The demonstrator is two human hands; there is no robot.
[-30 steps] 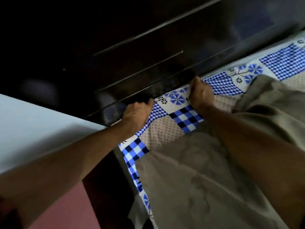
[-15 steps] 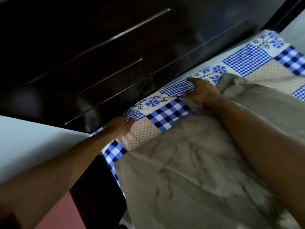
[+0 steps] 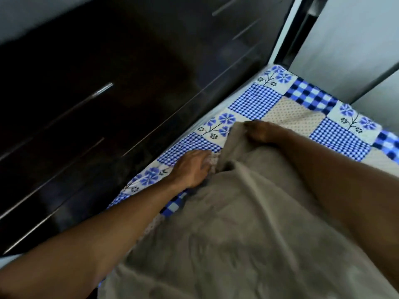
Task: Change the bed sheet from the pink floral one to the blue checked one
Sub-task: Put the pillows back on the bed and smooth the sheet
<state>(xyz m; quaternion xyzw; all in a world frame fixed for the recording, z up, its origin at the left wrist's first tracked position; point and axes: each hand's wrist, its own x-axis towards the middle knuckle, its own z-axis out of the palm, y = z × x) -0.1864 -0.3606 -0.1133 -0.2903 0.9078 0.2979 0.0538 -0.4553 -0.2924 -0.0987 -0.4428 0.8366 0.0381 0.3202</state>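
Dark brown wood fills the left side, a big shiny board with long thin lines on it. It stands right along the edge of the bed.

Next comes the left hand. It reaches over from the bottom left and rests palm down on the blue checked sheet. Its fingertips touch a dotted patch just beside the edge of the grey blanket. I cannot tell if the fingers pinch the cloth or only press on it.

The sheet is spread flat on the bed, with squares of blue checks, blue flowers and little dots. It runs along the board up to the far corner.

The grey blanket lies on top of the sheet and covers the near part of the bed. It is soft and full of folds.

The right hand has its fingers curled round the blanket's top edge and holds it up off the sheet.

A white wall is at the far right, behind the bed.
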